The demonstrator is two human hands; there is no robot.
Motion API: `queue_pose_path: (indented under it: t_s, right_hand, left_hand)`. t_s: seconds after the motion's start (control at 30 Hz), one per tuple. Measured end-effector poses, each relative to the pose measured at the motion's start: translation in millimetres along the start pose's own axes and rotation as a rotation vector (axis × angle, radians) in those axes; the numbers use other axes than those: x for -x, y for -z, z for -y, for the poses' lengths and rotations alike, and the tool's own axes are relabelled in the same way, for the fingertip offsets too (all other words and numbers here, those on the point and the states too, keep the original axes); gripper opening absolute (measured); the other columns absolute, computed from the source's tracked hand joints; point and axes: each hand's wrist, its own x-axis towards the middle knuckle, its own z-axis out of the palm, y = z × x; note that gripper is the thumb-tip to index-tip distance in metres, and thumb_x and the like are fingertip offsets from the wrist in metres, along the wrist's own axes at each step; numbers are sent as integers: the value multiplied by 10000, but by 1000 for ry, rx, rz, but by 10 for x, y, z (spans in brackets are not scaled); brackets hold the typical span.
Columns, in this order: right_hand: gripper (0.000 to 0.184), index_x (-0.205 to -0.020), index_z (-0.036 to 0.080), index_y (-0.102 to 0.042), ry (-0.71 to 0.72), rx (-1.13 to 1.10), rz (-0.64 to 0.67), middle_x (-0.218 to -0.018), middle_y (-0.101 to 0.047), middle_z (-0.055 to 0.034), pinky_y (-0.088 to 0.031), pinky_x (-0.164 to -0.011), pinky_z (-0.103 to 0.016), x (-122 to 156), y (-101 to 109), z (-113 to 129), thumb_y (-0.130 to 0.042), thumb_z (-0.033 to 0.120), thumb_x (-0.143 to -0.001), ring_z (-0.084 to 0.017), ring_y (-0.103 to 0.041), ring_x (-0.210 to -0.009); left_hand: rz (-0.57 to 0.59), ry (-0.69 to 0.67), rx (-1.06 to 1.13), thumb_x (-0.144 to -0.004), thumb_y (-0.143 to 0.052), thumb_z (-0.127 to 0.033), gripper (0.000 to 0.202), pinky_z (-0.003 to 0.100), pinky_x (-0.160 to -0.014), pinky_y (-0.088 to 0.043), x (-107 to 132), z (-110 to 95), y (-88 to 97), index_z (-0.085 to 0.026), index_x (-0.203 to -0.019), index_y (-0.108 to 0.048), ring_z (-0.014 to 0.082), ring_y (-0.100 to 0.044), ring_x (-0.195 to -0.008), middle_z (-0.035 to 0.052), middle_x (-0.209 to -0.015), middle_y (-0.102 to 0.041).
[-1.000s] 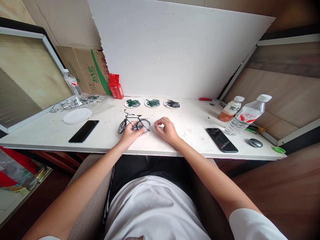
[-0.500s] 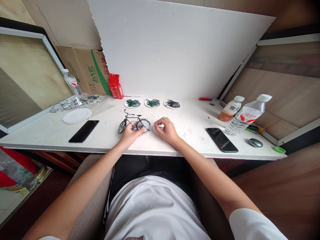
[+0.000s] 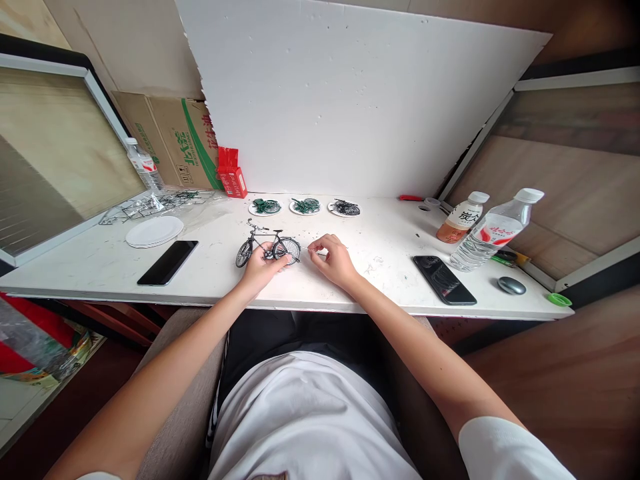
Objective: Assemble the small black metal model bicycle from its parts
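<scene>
A small black model bicycle (image 3: 265, 245) stands upright on the white table (image 3: 350, 280). My left hand (image 3: 261, 268) grips it from the near side, at the frame by the rear wheel. My right hand (image 3: 334, 260) is just to the right of the rear wheel, its fingers pinched on a tiny part I cannot make out. Behind the bicycle, three small white dishes (image 3: 305, 207) hold green and black parts.
A black phone (image 3: 168, 262) and stacked white plates (image 3: 154, 231) lie left. Another phone (image 3: 444, 280), two bottles (image 3: 493, 230), a mouse (image 3: 511, 285) and a green cap (image 3: 559, 299) sit right. A red box (image 3: 232, 177), cardboard carton (image 3: 173, 140) and white board (image 3: 350, 100) stand behind.
</scene>
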Motion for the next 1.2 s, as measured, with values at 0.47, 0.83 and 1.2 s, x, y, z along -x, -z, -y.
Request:
queue_pose_path:
  t_s: [0.47,0.83,1.2]
  right_hand:
    - [80,-968,243,-722,-12,16,37,-952,-726,-64,-524,-781,-363,7,15,23,-646,252,-992,-240,-641,-955]
    - [126,-969,239,-752,-30,-19,52,-963,-776,-63,-536,-764,-360,23,-14,-2,-669,325,-1009,-235,-674,-945]
    - [208,-952,223,-782,-184,-215,43,-1032,-808,-66,-577,-780,-345,-23,-26,-26,-695,412,-968,-223,-723,-944]
  left_hand:
    - [9,-5,-10,-631,-961,-493,591,313,-714,-558,23,-32,-10,-192,-1032,-648,206,-741,-826,98,-1120,-766]
    - [8,-1,-8,-630,-967,-491,607,330,-733,-569,10,-3,-1,-193,-1051,-648,214,-745,-819,96,-1122,-766]
    - [36,-2,-36,-646,-952,-464,609,337,-767,-581,20,9,1,-205,-1105,-647,221,-740,-869,97,-1162,-754]
